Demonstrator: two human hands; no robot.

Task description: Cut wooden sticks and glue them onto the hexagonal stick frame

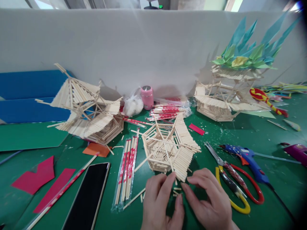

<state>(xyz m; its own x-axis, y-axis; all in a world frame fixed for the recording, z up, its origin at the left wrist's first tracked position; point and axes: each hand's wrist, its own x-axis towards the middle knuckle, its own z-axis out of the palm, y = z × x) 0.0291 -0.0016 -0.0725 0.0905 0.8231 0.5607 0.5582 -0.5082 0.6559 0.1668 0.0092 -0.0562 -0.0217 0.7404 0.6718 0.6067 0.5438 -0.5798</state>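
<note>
A half-built hexagonal frame of wooden sticks stands on the green table right in front of me. My left hand is just below it, its fingers curled, the fingertips touching the frame's near edge at a fan of sticks. Beside it, my right hand has its fingers bent together close to some short stick pieces lying between the hands. Whether either hand pinches a stick is hidden.
A finished stick pavilion stands at the left, another with paper leaves at the right. Wrapped chopsticks, a dark phone, scissors, a blue glue gun, a pink cup and red paper scraps lie around.
</note>
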